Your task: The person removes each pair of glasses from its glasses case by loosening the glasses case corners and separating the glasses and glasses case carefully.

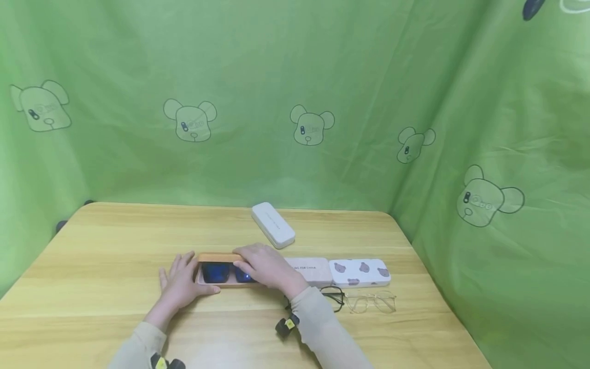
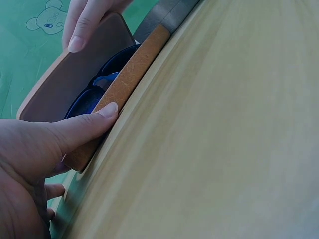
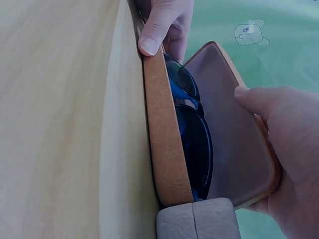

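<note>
Your right hand [image 3: 300, 142] holds the raised lid [image 3: 232, 134] of the orange case [image 3: 168, 154]; your left hand [image 3: 168, 22] grips its end, dark sunglasses [image 3: 195, 142] between both.

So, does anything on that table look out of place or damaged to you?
Only the white case stands out: it lies at a slant behind the straight row formed by the open brown case, the pale lettered case and the bear-print case. I see no spill or damage.

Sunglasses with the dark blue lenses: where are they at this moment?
In the head view, the sunglasses are low and left of centre, inside the open brown case, just left of the pale lettered case.
</note>
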`<move>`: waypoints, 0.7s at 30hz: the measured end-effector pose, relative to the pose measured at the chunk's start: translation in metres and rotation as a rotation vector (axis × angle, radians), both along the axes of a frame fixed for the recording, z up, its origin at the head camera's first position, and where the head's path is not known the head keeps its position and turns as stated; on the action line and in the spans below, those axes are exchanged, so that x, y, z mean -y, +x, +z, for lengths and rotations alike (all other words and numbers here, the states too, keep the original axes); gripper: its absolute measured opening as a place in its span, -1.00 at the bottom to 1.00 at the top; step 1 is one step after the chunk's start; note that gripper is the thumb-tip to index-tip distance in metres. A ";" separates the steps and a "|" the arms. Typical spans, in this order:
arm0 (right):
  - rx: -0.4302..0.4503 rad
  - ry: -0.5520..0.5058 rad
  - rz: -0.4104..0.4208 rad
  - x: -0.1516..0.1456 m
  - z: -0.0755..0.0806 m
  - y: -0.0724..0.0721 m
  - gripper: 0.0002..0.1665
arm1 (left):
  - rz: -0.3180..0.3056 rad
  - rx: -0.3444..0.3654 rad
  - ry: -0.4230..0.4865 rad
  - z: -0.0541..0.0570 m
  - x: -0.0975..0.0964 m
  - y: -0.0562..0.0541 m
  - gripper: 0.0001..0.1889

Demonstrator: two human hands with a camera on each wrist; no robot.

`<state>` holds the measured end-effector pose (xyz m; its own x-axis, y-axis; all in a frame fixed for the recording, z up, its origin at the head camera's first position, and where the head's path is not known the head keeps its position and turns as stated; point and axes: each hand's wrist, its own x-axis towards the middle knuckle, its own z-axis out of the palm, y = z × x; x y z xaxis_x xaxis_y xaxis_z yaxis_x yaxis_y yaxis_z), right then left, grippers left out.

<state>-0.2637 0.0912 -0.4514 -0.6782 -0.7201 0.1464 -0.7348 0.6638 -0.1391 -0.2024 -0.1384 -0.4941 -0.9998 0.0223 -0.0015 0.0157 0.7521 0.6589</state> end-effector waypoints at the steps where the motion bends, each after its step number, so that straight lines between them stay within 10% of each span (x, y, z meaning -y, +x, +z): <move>1: -0.011 0.001 -0.007 0.000 0.000 0.000 -0.48 | 0.001 -0.002 -0.001 0.000 0.000 0.000 0.14; 21: -0.148 0.036 -0.089 0.005 0.003 0.008 -0.13 | 0.004 -0.020 -0.009 -0.001 0.001 -0.001 0.10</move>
